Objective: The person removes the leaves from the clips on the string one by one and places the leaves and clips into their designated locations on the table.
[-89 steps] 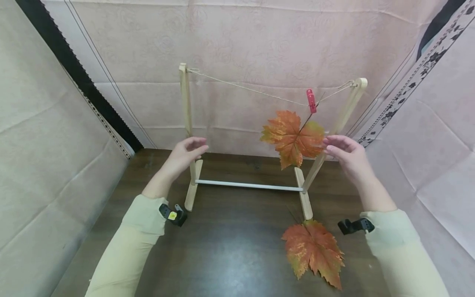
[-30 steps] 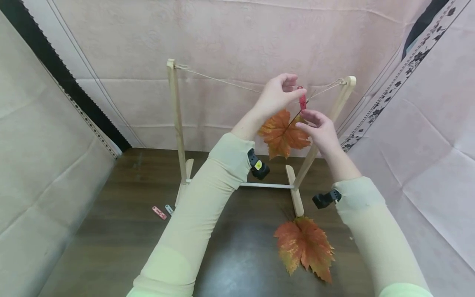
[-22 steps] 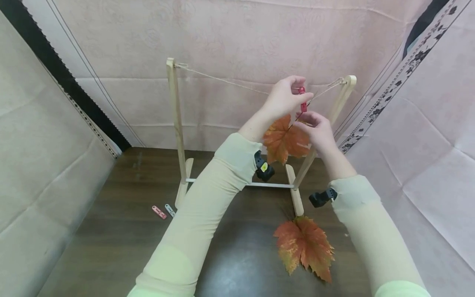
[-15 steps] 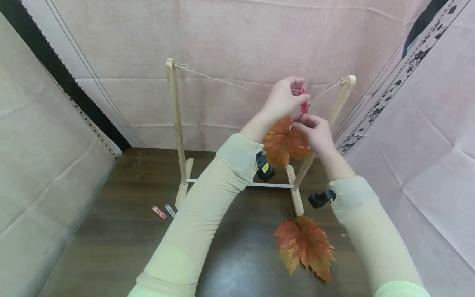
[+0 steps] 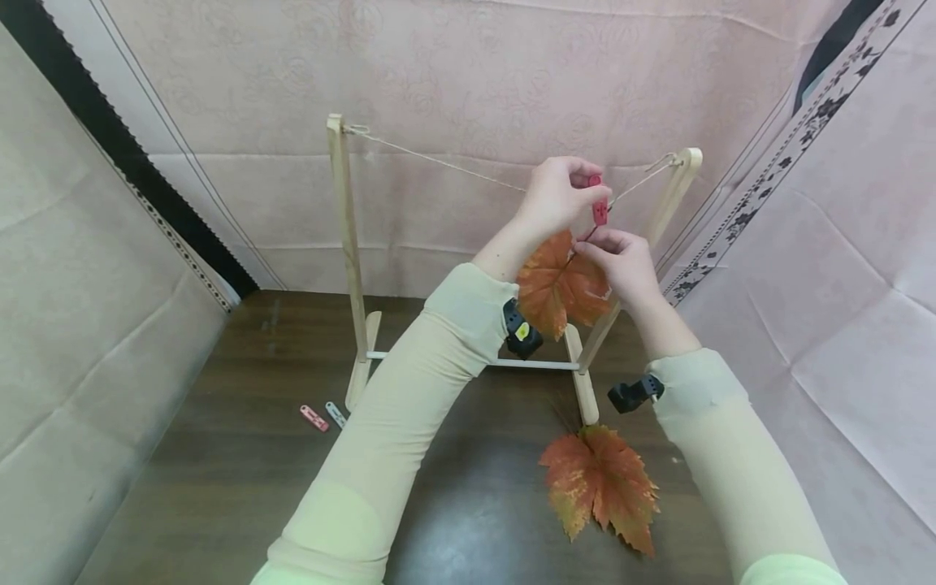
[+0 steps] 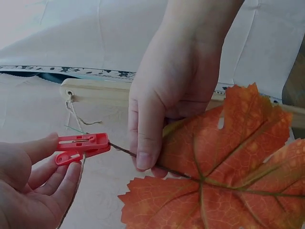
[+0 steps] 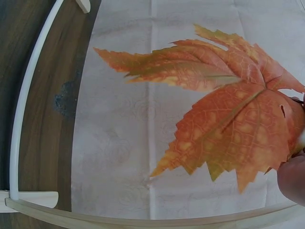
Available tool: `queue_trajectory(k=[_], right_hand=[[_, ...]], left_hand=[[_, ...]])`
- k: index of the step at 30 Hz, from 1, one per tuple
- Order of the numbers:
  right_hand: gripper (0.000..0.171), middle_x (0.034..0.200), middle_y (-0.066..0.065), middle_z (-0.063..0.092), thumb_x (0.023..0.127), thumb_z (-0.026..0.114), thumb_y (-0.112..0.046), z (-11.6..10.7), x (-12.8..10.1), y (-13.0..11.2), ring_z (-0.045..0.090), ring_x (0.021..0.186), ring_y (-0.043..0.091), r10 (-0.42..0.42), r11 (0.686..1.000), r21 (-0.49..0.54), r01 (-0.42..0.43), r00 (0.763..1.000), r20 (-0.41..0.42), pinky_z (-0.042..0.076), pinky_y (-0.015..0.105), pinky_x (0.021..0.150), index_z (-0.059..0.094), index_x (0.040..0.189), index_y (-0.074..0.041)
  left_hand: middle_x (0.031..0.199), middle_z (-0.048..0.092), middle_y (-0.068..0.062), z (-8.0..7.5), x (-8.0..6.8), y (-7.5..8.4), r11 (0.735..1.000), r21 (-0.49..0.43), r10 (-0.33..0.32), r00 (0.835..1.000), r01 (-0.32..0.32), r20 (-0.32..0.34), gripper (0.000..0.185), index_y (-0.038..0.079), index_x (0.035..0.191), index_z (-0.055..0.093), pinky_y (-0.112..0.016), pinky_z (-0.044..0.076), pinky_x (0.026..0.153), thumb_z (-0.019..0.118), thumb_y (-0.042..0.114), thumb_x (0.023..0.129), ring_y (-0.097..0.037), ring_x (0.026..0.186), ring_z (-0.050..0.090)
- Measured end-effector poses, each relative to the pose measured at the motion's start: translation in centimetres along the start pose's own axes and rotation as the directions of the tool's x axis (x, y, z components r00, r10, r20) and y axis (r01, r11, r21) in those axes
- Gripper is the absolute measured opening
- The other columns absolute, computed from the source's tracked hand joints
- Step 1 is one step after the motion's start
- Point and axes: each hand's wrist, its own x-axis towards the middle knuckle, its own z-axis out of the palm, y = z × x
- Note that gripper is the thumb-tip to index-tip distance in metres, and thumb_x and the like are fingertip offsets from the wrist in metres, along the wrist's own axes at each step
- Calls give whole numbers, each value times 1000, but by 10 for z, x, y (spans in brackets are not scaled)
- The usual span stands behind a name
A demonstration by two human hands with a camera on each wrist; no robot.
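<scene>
My left hand (image 5: pixel 552 195) pinches a red clothespin (image 6: pixel 86 143) at the string (image 5: pixel 453 166), near the right post. With thumb and fingers my right hand (image 5: pixel 621 260) pinches the dark stem of an orange artificial maple leaf (image 5: pixel 559 284), just below the clothespin. In the left wrist view the stem runs from the clothespin's nose through the right fingers to the leaf blade. The right wrist view shows the leaf's face, with a right fingertip (image 7: pixel 291 179) at the edge of the picture.
The wooden frame (image 5: pixel 347 244) with a white crossbar (image 5: pixel 537 366) stands on the dark table (image 5: pixel 241 479). A second maple leaf (image 5: pixel 603 487) lies at the foot of the right post. Left of the frame lie a pink clothespin (image 5: pixel 314 418) and a light blue clothespin (image 5: pixel 335 414).
My left hand has come from the left post to the red clothespin and taken hold of it. My right hand has shifted left onto the stem; the hanging leaf now sits slightly lower.
</scene>
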Motion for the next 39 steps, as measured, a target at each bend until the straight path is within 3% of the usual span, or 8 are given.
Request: queue_trajectory(k=[7,13,18,33,39], right_hand=[[17,71,-20,65,84,69,-10,-1,-1,-1,57,73,0,-7,1000,14,7,1000,2,46,12,65,69,72,-22],[4,73,-17,67,84,70,-12,-3,-2,-3,58,73,1,-27,1000,-12,27,1000,7,46,13,63,72,81,-11],[15,69,-22,66,84,70,-16,-3,-2,-3,60,69,-2,-33,997,-64,34,999,10,47,13,62,71,88,-1],[20,72,-22,66,86,68,-22,-3,-7,-4,60,75,-1,0,985,-174,6,999,32,46,14,69,71,92,-3],[17,71,-21,65,86,68,-19,-1,-8,-2,60,74,-1,-4,983,-181,12,999,47,47,15,68,70,91,-3]], left_hand=[[104,69,-5,1,-3,-1,999,25,43,999,-42,-30,28,6,114,65,-12,47,79,64,18,89,-10,95,62],[104,70,-4,2,-4,-1,998,15,70,997,-69,-46,26,6,113,65,-11,47,79,64,17,89,-9,94,63],[102,71,-5,2,-4,-2,994,-27,101,992,-104,-77,26,6,111,66,-11,48,77,66,16,87,-10,92,64],[99,71,-11,-9,-9,-7,959,-237,111,973,-158,-200,25,2,107,67,-15,52,73,69,14,84,-15,87,66],[99,70,-12,-16,-13,-3,944,-289,102,972,-162,-211,25,2,106,67,-16,52,74,69,14,84,-16,84,66]])
